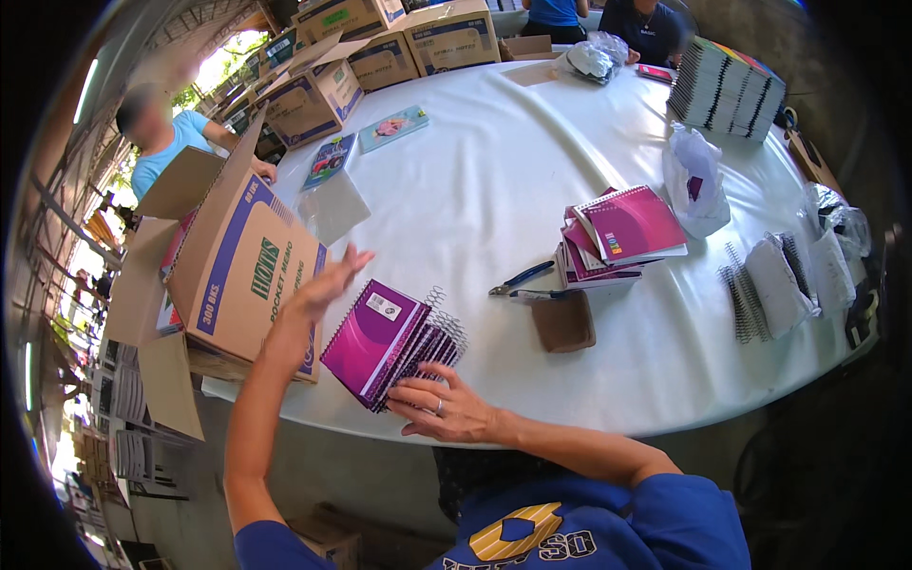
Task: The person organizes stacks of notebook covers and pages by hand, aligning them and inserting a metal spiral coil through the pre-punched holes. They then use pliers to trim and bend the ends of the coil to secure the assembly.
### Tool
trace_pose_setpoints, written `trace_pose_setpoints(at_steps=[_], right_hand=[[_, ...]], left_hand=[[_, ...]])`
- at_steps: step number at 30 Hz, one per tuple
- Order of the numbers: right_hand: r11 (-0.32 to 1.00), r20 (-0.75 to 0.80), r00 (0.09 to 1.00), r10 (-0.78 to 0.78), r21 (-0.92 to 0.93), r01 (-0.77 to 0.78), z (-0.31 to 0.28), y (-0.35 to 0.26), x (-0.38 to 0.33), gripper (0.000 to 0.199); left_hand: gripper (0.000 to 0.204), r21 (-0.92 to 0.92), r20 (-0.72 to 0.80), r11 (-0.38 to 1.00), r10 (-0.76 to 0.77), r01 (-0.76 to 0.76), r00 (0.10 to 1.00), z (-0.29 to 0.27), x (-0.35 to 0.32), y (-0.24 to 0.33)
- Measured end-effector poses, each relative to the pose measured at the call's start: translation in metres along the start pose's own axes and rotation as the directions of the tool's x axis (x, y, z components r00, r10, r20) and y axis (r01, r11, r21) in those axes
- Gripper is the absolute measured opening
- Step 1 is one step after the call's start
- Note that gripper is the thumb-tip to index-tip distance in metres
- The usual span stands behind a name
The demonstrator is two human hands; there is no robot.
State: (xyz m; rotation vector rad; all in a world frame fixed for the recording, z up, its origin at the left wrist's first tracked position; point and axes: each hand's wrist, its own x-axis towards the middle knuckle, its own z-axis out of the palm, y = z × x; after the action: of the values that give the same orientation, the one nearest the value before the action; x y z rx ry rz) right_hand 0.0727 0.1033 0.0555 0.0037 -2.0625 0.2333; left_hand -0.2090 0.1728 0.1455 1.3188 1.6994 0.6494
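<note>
A stack of purple spiral notebooks (373, 344) lies near the table's front edge, with loose wire coils sticking out along its right side. My right hand (442, 407), a ring on one finger, grips the stack's near right side with bent fingers. My left hand (331, 283) is raised between that stack and the cardboard box, its fingers spread and holding nothing. Further right, a pile of magenta notebooks (635, 226) rests on the table. Beside it are blue-handled pliers (522, 275), a second blue-handled tool (534, 295) and a brown block-like object (564, 321).
An open cardboard box (249, 261) stands at left. Wire coils (743, 293), a white plastic bag (696, 185) and a tall notebook stack (728, 87) line the right side. More boxes (451, 43) sit at the back. A person in light blue (190, 138) stands beyond the box.
</note>
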Motion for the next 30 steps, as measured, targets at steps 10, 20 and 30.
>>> trace_pose_setpoints(at_steps=[10, 20, 30], right_hand=[[0.989, 0.428, 0.899, 0.093, 0.066, -0.134, 0.008, -0.016, -0.019, 0.038], [0.957, 0.459, 0.862, 0.216, 0.077, -0.281, -0.018, 0.02, -0.034, 0.017], [0.922, 0.391, 0.855, 0.342, 0.039, -0.386, -0.019, 0.011, -0.045, 0.021]], left_hand=[[0.097, 0.848, 0.423, 0.48, -0.36, -0.224, 0.832, 0.085, 0.004, 0.13], [0.112, 0.709, 0.568, 0.669, -0.354, -0.224, 0.743, 0.08, 0.028, 0.121], [0.096, 0.813, 0.534, 0.548, -0.562, -0.2, 0.631, 0.102, 0.071, 0.081]])
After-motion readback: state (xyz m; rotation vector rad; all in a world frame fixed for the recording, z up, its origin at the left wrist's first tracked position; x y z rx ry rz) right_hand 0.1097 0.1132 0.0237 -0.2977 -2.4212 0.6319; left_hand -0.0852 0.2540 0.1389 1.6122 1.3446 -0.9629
